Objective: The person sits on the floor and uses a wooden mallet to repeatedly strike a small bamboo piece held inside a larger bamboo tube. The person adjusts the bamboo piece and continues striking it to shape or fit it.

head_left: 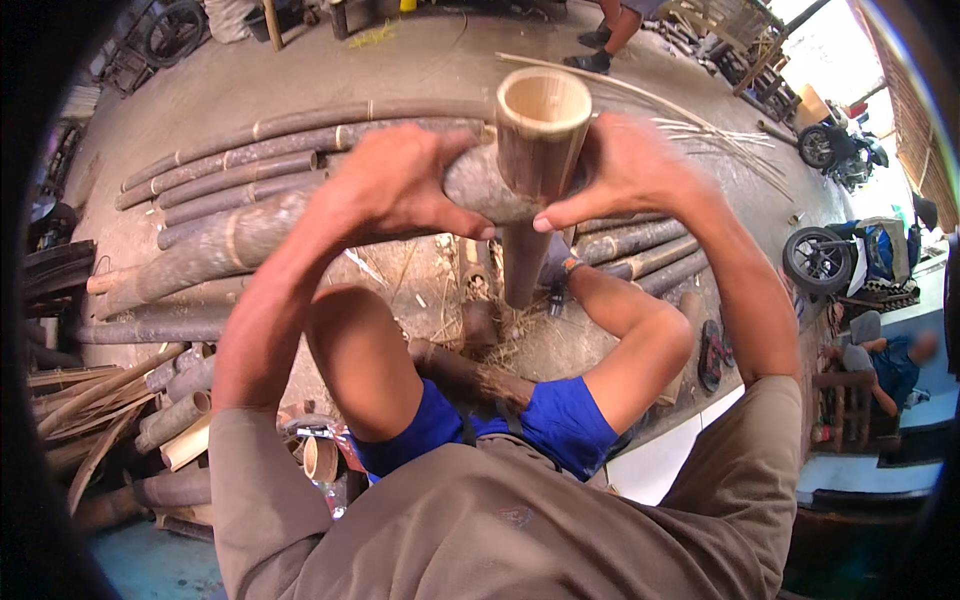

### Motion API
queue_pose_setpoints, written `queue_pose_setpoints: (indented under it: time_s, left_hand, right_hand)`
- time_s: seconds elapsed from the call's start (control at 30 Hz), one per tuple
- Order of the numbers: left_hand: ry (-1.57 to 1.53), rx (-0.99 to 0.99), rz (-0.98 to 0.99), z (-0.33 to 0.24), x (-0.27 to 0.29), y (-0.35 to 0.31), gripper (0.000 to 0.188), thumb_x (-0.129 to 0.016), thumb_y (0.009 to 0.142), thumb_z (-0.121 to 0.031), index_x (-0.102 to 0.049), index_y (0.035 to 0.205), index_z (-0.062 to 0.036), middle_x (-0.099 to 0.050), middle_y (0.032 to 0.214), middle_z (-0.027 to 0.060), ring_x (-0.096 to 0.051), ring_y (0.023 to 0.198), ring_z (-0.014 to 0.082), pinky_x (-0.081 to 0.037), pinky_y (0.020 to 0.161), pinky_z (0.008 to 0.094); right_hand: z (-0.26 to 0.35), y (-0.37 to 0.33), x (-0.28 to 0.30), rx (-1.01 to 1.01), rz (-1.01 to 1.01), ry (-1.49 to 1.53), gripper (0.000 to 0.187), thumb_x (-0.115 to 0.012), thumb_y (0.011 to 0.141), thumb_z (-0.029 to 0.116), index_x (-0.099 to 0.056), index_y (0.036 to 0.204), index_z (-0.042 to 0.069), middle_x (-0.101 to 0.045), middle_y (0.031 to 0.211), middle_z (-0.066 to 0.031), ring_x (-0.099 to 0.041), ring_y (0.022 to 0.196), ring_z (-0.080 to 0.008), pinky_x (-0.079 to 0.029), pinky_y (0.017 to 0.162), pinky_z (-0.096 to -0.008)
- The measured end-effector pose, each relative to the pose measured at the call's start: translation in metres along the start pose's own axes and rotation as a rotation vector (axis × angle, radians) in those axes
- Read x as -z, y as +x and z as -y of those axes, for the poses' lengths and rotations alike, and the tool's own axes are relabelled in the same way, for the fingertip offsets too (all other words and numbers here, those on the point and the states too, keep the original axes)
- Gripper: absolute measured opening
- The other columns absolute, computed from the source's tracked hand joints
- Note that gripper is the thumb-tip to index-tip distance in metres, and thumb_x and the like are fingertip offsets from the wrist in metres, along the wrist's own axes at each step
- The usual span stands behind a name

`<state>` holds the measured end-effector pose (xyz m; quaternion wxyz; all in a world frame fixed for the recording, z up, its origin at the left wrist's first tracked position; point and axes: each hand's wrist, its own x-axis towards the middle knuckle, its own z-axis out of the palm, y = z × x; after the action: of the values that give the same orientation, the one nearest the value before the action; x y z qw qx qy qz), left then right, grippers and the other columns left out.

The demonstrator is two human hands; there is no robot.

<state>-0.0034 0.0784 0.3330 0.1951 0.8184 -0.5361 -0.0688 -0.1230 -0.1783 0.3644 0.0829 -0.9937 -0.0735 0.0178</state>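
A long thick bamboo pole (pixel 215 245) reaches from the far left to the middle, raised in front of me. My left hand (pixel 405 185) is wrapped round it near its right end, thumb underneath. A shorter bamboo tube (pixel 540 150) crosses that end upright, its pale open mouth uppermost and its lower part showing below the pole. Whether it passes through the pole or only lies against it I cannot tell. Closed at the crossing is my right hand (pixel 630 170), its thumb on the near side and its other fingers hidden behind; it is slightly blurred.
Several bamboo poles (pixel 240 185) lie on the floor beyond, with thin strips (pixel 720 140) farther off. A split bamboo piece (pixel 480 290) with shavings lies between my legs. Bamboo offcuts (pixel 180 420) are heaped at left. Motorcycles (pixel 825 260) stand at right, where another person (pixel 895 365) sits.
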Motion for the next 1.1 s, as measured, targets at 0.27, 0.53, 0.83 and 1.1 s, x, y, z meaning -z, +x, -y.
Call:
queue_pose_setpoints:
  time_s: [0.27,0.53,0.83,1.1]
  left_hand:
    - [-0.009,-0.017,0.022,0.016,-0.025,0.019,0.086,-0.084,0.067,-0.065,-0.069,0.122,-0.0003,-0.074,0.091,0.0274,-0.073,0.093,0.0443,-0.056,0.085,0.0521]
    - [0.017,-0.036,0.022,0.012,-0.034,0.018,0.081,-0.084,0.069,-0.063,-0.068,0.118,-0.0006,-0.073,0.090,0.0282,-0.072,0.092,0.0459,-0.056,0.082,0.0534]
    - [-0.057,-0.063,0.012,-0.002,0.018,0.009,0.084,-0.082,0.070,-0.070,-0.068,0.113,0.0003,-0.073,0.087,0.0282,-0.073,0.087,0.0453,-0.057,0.081,0.0535]
    - [0.024,-0.062,0.059,0.023,-0.057,0.026,0.085,-0.083,0.068,-0.065,-0.065,0.121,-0.0023,-0.071,0.084,0.0277,-0.072,0.087,0.0459,-0.054,0.080,0.0539]
  right_hand:
    - [-0.012,0.005,-0.007,-0.059,0.062,-0.017,0.089,-0.082,0.058,0.081,-0.081,0.098,0.001,-0.077,0.087,-0.0232,-0.075,0.081,-0.0402,-0.059,0.077,-0.0471]
    - [-0.024,-0.001,-0.034,-0.013,-0.026,-0.053,0.094,-0.079,0.057,0.086,-0.081,0.103,0.004,-0.075,0.084,-0.0235,-0.075,0.080,-0.0408,-0.059,0.075,-0.0488]
    - [-0.004,0.001,0.010,-0.065,0.044,0.063,0.095,-0.083,0.056,0.082,-0.080,0.107,0.002,-0.077,0.089,-0.0238,-0.077,0.085,-0.0387,-0.060,0.078,-0.0464]
    - [-0.029,-0.002,-0.040,-0.055,0.126,-0.068,0.099,-0.077,0.059,0.086,-0.077,0.115,0.004,-0.077,0.096,-0.0252,-0.076,0.092,-0.0406,-0.060,0.082,-0.0481]
